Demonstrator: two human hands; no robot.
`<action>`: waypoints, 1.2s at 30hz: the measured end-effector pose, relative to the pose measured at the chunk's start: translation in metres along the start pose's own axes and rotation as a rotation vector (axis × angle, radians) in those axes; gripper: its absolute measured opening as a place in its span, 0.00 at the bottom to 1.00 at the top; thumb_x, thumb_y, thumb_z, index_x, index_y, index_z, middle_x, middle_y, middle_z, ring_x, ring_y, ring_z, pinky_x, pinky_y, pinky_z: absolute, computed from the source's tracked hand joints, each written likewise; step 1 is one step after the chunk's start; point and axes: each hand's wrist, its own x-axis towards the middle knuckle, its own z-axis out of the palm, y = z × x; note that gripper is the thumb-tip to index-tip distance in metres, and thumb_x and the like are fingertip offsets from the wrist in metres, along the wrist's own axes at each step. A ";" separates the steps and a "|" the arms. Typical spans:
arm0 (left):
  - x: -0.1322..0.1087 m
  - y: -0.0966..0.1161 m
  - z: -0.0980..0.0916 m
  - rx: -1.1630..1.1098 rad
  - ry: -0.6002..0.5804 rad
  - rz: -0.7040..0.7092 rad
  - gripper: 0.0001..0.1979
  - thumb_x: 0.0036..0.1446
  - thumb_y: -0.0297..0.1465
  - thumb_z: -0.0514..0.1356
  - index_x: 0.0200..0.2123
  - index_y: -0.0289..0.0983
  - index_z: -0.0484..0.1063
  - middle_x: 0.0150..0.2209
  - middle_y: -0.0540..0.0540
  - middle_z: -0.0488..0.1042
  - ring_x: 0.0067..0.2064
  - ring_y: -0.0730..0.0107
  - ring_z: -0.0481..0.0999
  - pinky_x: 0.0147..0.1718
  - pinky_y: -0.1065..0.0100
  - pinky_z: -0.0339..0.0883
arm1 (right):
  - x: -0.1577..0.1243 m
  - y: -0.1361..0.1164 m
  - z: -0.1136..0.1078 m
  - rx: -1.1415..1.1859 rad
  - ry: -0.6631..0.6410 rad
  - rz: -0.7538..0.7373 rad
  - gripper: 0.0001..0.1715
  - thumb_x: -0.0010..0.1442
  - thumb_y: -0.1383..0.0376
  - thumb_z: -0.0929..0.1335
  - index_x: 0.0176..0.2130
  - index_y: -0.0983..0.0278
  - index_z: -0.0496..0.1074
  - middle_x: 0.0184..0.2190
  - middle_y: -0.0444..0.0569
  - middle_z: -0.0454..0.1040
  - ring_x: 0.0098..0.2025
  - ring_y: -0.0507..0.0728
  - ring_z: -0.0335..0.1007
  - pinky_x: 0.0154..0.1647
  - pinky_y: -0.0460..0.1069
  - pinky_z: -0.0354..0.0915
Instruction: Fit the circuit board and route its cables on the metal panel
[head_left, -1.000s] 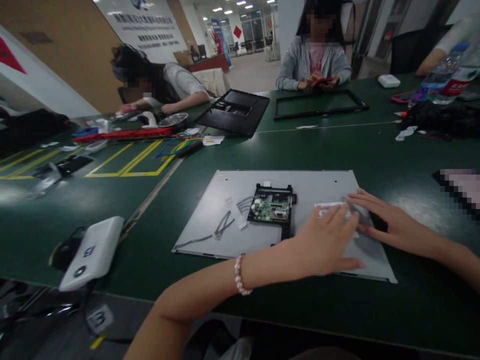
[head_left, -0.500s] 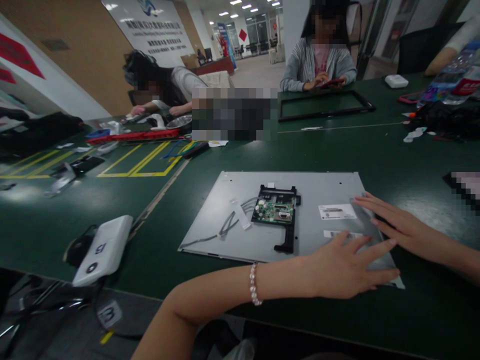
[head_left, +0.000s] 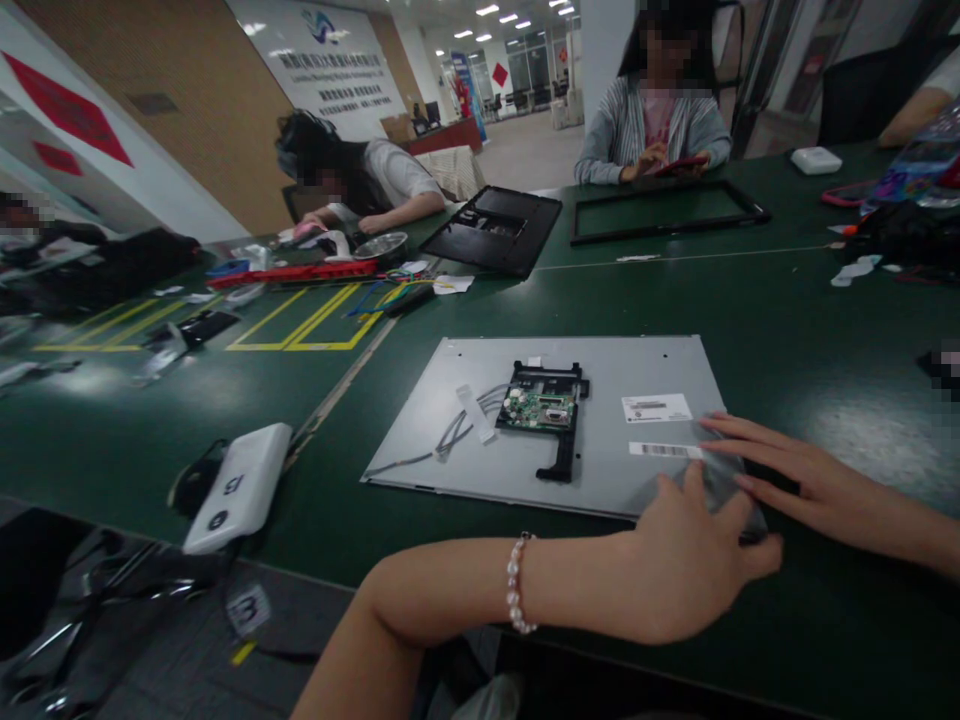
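Note:
A flat grey display panel (head_left: 420, 420) lies on the green table with its back up. A black bracket (head_left: 566, 455) with a green circuit board (head_left: 538, 408) sits on it, and a grey cable (head_left: 454, 437) is taped beside the board. My left hand (head_left: 690, 565), wearing a beaded bracelet (head_left: 514, 585), rests over the panel's near right corner with fingers bent and apart; its thumb is hidden. My right hand (head_left: 802, 480) lies at the right edge, fingers stretched out, fingertips touching the panel. Dark, glossy material, possibly film, shows between the hands. Two white labels (head_left: 656, 408) are close by.
A white device (head_left: 238, 488) stands at the table's near left edge. Farther back are a black cover (head_left: 495, 230), a black frame (head_left: 667, 228), a red strip (head_left: 300, 275) with wires, and bottles (head_left: 915, 165) at right. Two people (head_left: 652, 120) sit across the table.
My left hand's fingers, spread before, are now more bent at the corner. My right hand sits slightly lower in view. The camera has turned a little left, showing the black cover unblurred.

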 end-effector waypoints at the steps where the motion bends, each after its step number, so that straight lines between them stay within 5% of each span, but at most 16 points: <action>1: -0.001 0.004 0.000 0.006 -0.026 -0.031 0.23 0.65 0.30 0.49 0.62 0.47 0.64 0.63 0.37 0.62 0.59 0.34 0.64 0.37 0.50 0.69 | 0.000 -0.003 0.001 -0.008 -0.021 -0.010 0.29 0.66 0.54 0.63 0.65 0.44 0.58 0.71 0.39 0.47 0.71 0.64 0.42 0.67 0.68 0.49; 12: -0.010 0.019 0.005 0.074 -0.112 -0.195 0.23 0.61 0.35 0.55 0.59 0.40 0.69 0.61 0.32 0.64 0.57 0.29 0.66 0.47 0.33 0.62 | 0.005 -0.042 0.012 -0.147 -0.091 -0.131 0.35 0.67 0.57 0.62 0.69 0.46 0.47 0.71 0.41 0.44 0.71 0.64 0.40 0.67 0.67 0.46; 17: -0.015 0.013 -0.006 0.076 -0.134 -0.180 0.23 0.61 0.34 0.55 0.59 0.37 0.69 0.60 0.30 0.66 0.57 0.33 0.68 0.47 0.37 0.65 | 0.013 -0.042 0.012 -0.211 -0.076 -0.204 0.35 0.67 0.58 0.62 0.69 0.47 0.47 0.71 0.42 0.46 0.70 0.65 0.43 0.68 0.68 0.45; 23: -0.032 -0.041 -0.042 -0.112 -0.136 0.124 0.14 0.62 0.33 0.56 0.49 0.36 0.74 0.45 0.38 0.76 0.43 0.55 0.76 0.37 0.57 0.69 | 0.032 -0.047 0.008 -0.222 -0.111 -0.289 0.39 0.64 0.53 0.65 0.69 0.48 0.49 0.71 0.44 0.45 0.69 0.68 0.45 0.67 0.68 0.50; 28: -0.041 -0.068 -0.050 -0.128 -0.220 -0.011 0.09 0.60 0.30 0.58 0.39 0.33 0.77 0.36 0.41 0.78 0.35 0.64 0.77 0.36 0.64 0.68 | 0.040 -0.057 0.016 -0.244 -0.143 -0.326 0.50 0.58 0.46 0.69 0.70 0.51 0.45 0.72 0.48 0.34 0.70 0.71 0.39 0.67 0.69 0.47; 36: -0.033 -0.063 -0.050 -0.125 -0.171 -0.166 0.11 0.60 0.28 0.55 0.31 0.35 0.77 0.29 0.43 0.77 0.32 0.64 0.77 0.33 0.65 0.67 | 0.051 -0.070 0.028 -0.305 -0.079 -0.363 0.35 0.68 0.54 0.62 0.70 0.53 0.48 0.72 0.49 0.41 0.71 0.66 0.39 0.68 0.66 0.47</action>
